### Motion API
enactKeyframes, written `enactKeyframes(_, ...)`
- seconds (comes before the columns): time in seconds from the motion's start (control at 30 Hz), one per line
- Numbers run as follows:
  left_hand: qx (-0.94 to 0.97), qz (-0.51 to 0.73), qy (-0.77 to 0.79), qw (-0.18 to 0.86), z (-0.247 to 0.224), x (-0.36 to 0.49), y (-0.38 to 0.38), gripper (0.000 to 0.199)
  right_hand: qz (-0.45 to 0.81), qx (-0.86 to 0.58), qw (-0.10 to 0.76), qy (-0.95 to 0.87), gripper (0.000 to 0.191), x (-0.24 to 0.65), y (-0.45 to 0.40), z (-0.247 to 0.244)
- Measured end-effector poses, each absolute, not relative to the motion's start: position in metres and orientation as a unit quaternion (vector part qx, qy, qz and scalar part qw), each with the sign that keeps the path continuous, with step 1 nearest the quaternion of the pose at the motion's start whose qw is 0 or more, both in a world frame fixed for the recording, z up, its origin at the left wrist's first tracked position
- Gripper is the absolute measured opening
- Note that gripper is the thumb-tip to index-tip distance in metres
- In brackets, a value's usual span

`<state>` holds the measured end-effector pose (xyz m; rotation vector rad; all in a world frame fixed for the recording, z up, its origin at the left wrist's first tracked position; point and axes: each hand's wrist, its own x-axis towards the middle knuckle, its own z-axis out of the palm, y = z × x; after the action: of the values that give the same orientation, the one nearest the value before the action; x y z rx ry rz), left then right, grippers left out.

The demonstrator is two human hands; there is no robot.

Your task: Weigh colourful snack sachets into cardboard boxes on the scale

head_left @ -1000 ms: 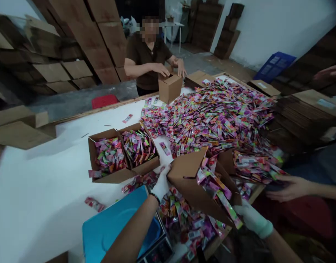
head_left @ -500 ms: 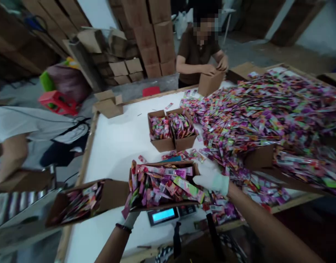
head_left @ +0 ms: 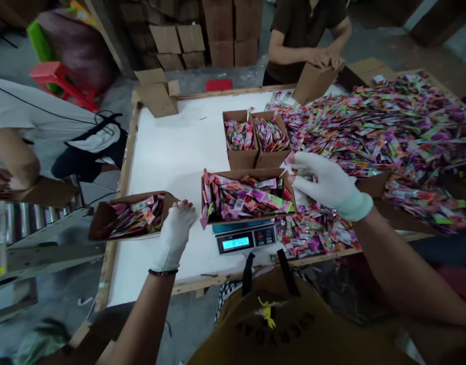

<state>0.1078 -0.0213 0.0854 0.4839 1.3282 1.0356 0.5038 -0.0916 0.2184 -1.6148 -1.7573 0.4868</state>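
A cardboard box [head_left: 251, 175] full of small pink, purple and green packets rests on a digital scale [head_left: 263, 236] with its display lit. My right hand [head_left: 326, 182], in a white fingerless-tipped glove, is open at the box's right end, thumb and fingers apart. Left of the scale, my gloved left hand [head_left: 175, 235] is open, holding nothing, fingers extended beside the right end of another packet-filled box [head_left: 130, 215]. That box sits over the table's left edge. Whether my left fingers touch it, I cannot tell.
Two filled boxes [head_left: 242, 158] stand behind the scale. A large heap of packets [head_left: 373, 132] covers the table's right side. Across the table, a person's hands [head_left: 326, 58] hold a box. At left, another person sits by a roller conveyor [head_left: 35, 219]. An open carton [head_left: 156, 96] stands at the far-left corner.
Both my hands have let go of the packet-filled box, which now sits on the scale. My left hand has moved from under it toward the left box. The view has tilted down.
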Motion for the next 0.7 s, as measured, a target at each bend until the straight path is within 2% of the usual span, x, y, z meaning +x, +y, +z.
enactKeyframes(0.07,0.196,0.448,0.566,0.663,0.088,0.102,-0.024,0.037,0.193,-0.596,0.331,-0.706,0.044,0.484,-0.089,0.223)
enactKeyframes(0.17,0.188,0.457,0.564,0.662,0.089,0.099,-0.035,0.034,0.181,-0.564,0.264,-0.761,0.044,0.448,-0.079,0.225)
enactKeyframes(0.33,0.174,0.452,0.616,0.621,0.084,0.086,-0.062,0.028,0.186,-0.535,0.075,-0.821,0.068,0.39,-0.049,0.22)
enactKeyframes(0.47,0.19,0.456,0.606,0.624,0.084,0.063,-0.087,0.044,0.181,-0.523,-0.032,-0.832,0.075,0.355,-0.028,0.206)
enactKeyframes(0.6,0.201,0.469,0.603,0.613,0.084,0.044,-0.105,0.049,0.159,-0.53,-0.025,-0.833,0.049,0.343,-0.019,0.194)
enactKeyframes(0.7,0.188,0.471,0.616,0.603,0.079,0.034,-0.111,0.045,0.139,-0.555,0.033,-0.819,0.046,0.352,-0.019,0.192)
